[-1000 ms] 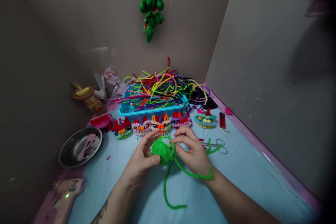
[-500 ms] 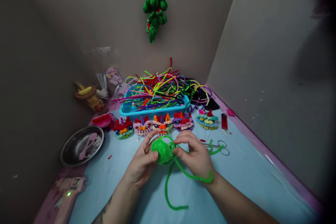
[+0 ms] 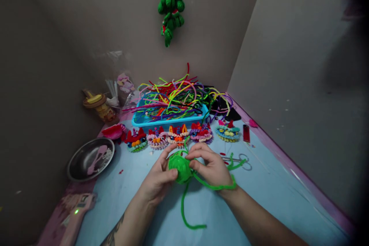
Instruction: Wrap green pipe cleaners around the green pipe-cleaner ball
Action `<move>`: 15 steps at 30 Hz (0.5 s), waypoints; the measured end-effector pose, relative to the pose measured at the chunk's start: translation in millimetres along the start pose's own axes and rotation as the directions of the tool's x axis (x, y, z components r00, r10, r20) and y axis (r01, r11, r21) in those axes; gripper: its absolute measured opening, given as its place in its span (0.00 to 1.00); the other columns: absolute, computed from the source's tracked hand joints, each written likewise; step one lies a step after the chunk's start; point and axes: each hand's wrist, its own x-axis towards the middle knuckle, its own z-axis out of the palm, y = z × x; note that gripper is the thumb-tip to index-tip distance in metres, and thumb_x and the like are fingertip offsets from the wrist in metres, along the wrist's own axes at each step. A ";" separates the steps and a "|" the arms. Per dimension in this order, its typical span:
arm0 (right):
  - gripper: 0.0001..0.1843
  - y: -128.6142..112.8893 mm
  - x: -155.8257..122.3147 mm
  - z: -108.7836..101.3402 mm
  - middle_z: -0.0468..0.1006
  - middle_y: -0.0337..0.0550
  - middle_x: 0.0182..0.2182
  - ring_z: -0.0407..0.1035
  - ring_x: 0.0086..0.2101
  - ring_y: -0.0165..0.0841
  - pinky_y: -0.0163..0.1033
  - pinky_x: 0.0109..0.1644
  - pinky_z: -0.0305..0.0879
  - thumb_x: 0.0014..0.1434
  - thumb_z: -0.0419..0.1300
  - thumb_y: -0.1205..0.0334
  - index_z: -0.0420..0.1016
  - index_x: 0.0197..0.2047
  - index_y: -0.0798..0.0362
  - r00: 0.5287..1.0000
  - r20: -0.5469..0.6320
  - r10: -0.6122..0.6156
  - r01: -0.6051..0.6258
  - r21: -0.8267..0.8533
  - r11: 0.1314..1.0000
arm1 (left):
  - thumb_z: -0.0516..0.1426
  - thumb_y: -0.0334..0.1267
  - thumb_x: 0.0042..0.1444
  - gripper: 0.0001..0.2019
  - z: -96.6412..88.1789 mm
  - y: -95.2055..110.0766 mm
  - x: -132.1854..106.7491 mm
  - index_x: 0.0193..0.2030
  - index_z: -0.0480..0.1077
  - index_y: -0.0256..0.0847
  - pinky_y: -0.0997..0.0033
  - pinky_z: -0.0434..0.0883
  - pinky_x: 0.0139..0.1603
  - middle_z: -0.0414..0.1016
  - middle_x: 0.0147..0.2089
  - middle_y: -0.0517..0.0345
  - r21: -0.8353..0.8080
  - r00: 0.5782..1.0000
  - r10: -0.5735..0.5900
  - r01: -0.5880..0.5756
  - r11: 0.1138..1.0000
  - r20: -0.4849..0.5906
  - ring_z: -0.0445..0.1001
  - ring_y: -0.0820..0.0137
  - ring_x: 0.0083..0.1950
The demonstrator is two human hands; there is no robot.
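Observation:
A bright green pipe-cleaner ball (image 3: 179, 168) is held just above the light blue table (image 3: 268, 200). My left hand (image 3: 158, 178) grips its left side with thumb and fingers closed on it. My right hand (image 3: 211, 167) pinches a green pipe-cleaner strand (image 3: 215, 187) at the ball's right side; that strand loops round my right wrist. Another green tail (image 3: 184, 215) hangs from the ball and curls on the table in front of me.
A row of small colourful pipe-cleaner faces (image 3: 178, 136) lies behind my hands, before a blue tray (image 3: 170, 122) heaped with mixed pipe cleaners. Scissors (image 3: 240, 159) lie to the right, a metal bowl (image 3: 90, 158) to the left, a pink tool (image 3: 75, 211) near left. A green figure (image 3: 170, 5) hangs on the wall.
My right fingers have shifted closer onto the ball's top and the strand round my wrist has tightened. The ball has stayed in about the same place.

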 end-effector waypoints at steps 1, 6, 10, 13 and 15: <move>0.05 1.0 0.0 -0.4 0.71 0.45 0.37 0.69 0.41 0.36 0.44 0.49 0.64 0.54 0.63 0.59 0.80 0.34 0.48 0.999 0.012 0.032 -0.032 0.009 0.999 | 0.70 0.32 0.34 0.41 -0.5 0.0 0.1 0.58 0.63 0.45 0.71 0.68 0.39 0.74 0.44 0.53 0.005 1.000 -0.001 0.001 1.000 0.006 0.75 0.68 0.38; 0.11 0.9 0.6 -3.3 0.66 0.49 0.48 0.65 0.51 0.42 0.49 0.57 0.58 0.53 0.63 0.52 0.78 0.31 0.51 0.985 0.102 0.141 -0.143 0.010 0.990 | 0.70 0.30 0.35 0.42 -1.9 -0.1 1.3 0.59 0.61 0.45 0.72 0.68 0.37 0.73 0.43 0.54 0.029 1.000 -0.007 0.007 1.000 0.022 0.75 0.69 0.36; 0.16 -0.2 1.0 -3.3 0.66 0.51 0.50 0.64 0.52 0.43 0.49 0.57 0.58 0.55 0.60 0.47 0.77 0.31 0.52 0.978 0.155 0.140 -0.140 -0.009 0.990 | 0.70 0.30 0.35 0.42 -1.7 0.0 1.8 0.59 0.61 0.45 0.73 0.68 0.36 0.73 0.43 0.54 0.039 0.999 -0.016 0.015 0.999 0.041 0.75 0.69 0.36; 0.19 0.1 0.2 -1.7 0.66 0.51 0.50 0.63 0.53 0.42 0.48 0.56 0.59 0.58 0.56 0.45 0.75 0.30 0.52 0.977 0.178 0.116 -0.115 -0.017 0.993 | 0.69 0.31 0.35 0.41 -1.9 0.3 1.7 0.59 0.61 0.46 0.73 0.68 0.36 0.72 0.42 0.55 0.054 0.998 -0.019 0.015 0.998 0.060 0.74 0.70 0.35; 0.20 0.4 -0.8 -0.7 0.66 0.51 0.49 0.63 0.53 0.42 0.47 0.55 0.60 0.59 0.55 0.45 0.74 0.29 0.53 0.976 0.192 0.104 -0.104 -0.014 0.995 | 0.70 0.32 0.36 0.41 -2.7 0.6 2.0 0.59 0.62 0.46 0.73 0.68 0.36 0.72 0.44 0.54 0.072 0.997 -0.024 0.019 0.997 0.069 0.74 0.70 0.36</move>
